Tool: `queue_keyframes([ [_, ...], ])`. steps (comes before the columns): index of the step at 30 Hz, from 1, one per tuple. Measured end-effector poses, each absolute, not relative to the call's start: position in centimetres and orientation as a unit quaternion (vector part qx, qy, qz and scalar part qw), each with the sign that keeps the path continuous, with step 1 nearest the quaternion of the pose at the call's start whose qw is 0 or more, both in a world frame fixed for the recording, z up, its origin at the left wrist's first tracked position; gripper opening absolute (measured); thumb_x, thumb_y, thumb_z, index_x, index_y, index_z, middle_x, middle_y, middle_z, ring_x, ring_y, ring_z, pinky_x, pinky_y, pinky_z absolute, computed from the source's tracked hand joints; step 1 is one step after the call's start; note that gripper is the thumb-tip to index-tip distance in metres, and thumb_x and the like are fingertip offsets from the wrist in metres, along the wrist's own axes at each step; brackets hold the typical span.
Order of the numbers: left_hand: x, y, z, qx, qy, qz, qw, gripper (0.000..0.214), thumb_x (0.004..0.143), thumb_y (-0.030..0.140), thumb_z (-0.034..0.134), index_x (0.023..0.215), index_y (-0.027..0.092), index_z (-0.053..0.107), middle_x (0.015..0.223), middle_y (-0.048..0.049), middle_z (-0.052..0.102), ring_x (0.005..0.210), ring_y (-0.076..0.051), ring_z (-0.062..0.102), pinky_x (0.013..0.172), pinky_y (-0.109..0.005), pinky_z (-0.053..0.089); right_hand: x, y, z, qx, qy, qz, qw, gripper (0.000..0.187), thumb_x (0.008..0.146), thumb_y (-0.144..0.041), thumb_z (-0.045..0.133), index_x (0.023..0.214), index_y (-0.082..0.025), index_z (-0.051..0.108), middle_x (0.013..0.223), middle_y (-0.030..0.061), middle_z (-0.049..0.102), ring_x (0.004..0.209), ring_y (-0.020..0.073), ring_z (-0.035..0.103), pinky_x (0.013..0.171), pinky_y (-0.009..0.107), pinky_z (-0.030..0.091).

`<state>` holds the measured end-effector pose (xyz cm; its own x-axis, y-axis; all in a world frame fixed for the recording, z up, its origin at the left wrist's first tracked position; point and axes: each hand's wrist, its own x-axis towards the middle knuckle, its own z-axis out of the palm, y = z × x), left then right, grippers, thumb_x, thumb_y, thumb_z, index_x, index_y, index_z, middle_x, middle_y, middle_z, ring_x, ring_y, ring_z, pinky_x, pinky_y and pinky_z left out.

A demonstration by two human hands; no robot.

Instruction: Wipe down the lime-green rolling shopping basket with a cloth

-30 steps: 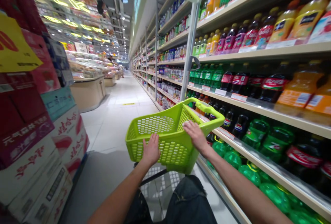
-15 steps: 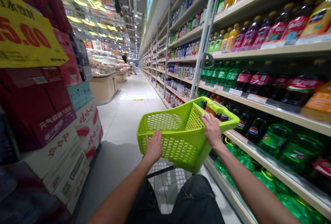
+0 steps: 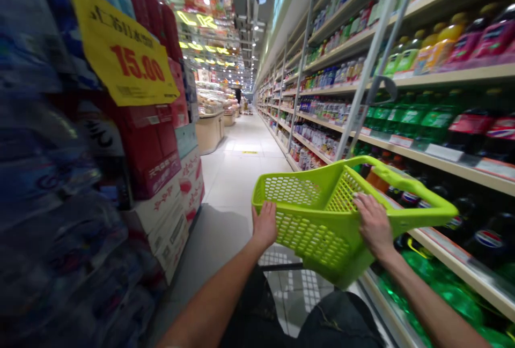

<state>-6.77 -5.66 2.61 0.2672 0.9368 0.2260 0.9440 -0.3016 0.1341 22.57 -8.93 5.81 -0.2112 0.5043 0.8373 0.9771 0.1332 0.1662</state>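
Note:
A lime-green plastic shopping cart (image 3: pixel 317 235) stands crosswise in front of my knees, with a perforated basket and its handle pointing right toward the shelves. My left hand (image 3: pixel 265 224) is closed on the basket's rim near the left corner. Farther right, my right hand (image 3: pixel 374 224) is closed over the near rim, close to the handle (image 3: pixel 426 200). No goods show in the visible part of the basket. Below it, a dark frame bar (image 3: pixel 281 266) crosses above the floor.
Shelves of drink bottles (image 3: pixel 434 117) line the right side. On the left rise stacked cartons (image 3: pixel 173 224) and wrapped bottle packs (image 3: pixel 64 219), with a yellow price sign (image 3: pixel 129 58). A pale tiled aisle (image 3: pixel 225 176) runs ahead past a wooden display counter (image 3: pixel 211 131).
My view has turned left, so the cart and shelves sit farther right and more of the left stack shows. The left hand has closed on the rim nearer the basket's left corner.

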Motion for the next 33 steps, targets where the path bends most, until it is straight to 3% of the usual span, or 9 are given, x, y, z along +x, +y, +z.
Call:
queue_keyframes([
  [5,-7.1,-6.5,2.2,-0.809,-0.564,-0.167,0.003,0.065,0.072,0.023,0.038,0.134,0.011,0.022,0.14,-0.01,0.029,0.13,-0.023,0.018,0.106,-0.053,0.006,21.5,-7.6,3.6,-0.458,-0.744,-0.361,0.327,0.041,0.075,-0.005,0.036,0.108,-0.018,0.056,0.116,0.0083,0.056,0.12,0.0231,0.04,0.096,0.041,0.035],
  [12,-9.4,-6.2,2.1,-0.778,-0.608,-0.156,-0.023,0.067,0.07,0.022,0.038,0.134,0.009,0.021,0.141,-0.011,0.025,0.131,-0.023,0.017,0.106,-0.053,0.005,21.7,-4.8,2.9,-0.497,-0.712,-0.35,0.352,0.047,0.072,-0.006,0.037,0.114,-0.019,0.054,0.118,0.0083,0.055,0.119,0.0239,0.04,0.095,0.043,0.036],
  [16,-8.5,-6.5,1.8,-0.769,-0.618,-0.159,-0.034,0.07,0.07,0.024,0.04,0.134,0.007,0.019,0.142,-0.0124,0.024,0.131,-0.025,0.015,0.105,-0.055,0.009,17.0,-3.6,1.6,-0.482,-0.737,-0.304,0.364,0.044,0.074,-0.005,0.033,0.11,-0.017,0.056,0.114,0.0088,0.057,0.117,0.0226,0.042,0.094,0.042,0.036],
  [22,-8.9,-7.5,2.0,-0.788,-0.588,-0.179,-0.014,0.062,0.073,0.025,0.037,0.132,0.009,0.025,0.134,-0.0125,0.037,0.124,-0.024,0.028,0.106,-0.052,0.01,12.4,-3.1,0.6,-0.412,-0.808,-0.243,0.344,0.047,0.073,-0.002,0.031,0.109,-0.019,0.056,0.118,0.0061,0.056,0.119,0.02,0.04,0.094,0.041,0.036],
  [27,-9.9,-7.6,1.8,-0.794,-0.585,-0.166,-0.025,0.063,0.072,0.022,0.036,0.132,0.011,0.024,0.139,-0.0094,0.031,0.128,-0.023,0.022,0.106,-0.055,0.006,16.2,-2.7,1.6,-0.486,-0.744,-0.298,0.348,0.045,0.073,-0.004,0.034,0.11,-0.017,0.055,0.119,0.0096,0.053,0.121,0.0235,0.037,0.094,0.043,0.036],
  [33,-8.6,-8.9,2.3,-0.798,-0.578,-0.164,-0.044,0.059,0.073,0.023,0.037,0.13,0.013,0.028,0.134,-0.009,0.038,0.127,-0.024,0.024,0.105,-0.056,0.008,17.0,-1.4,1.3,-0.546,-0.684,-0.322,0.362,0.037,0.076,-0.008,0.035,0.104,-0.016,0.058,0.114,0.0118,0.056,0.115,0.0251,0.042,0.09,0.042,0.037],
])
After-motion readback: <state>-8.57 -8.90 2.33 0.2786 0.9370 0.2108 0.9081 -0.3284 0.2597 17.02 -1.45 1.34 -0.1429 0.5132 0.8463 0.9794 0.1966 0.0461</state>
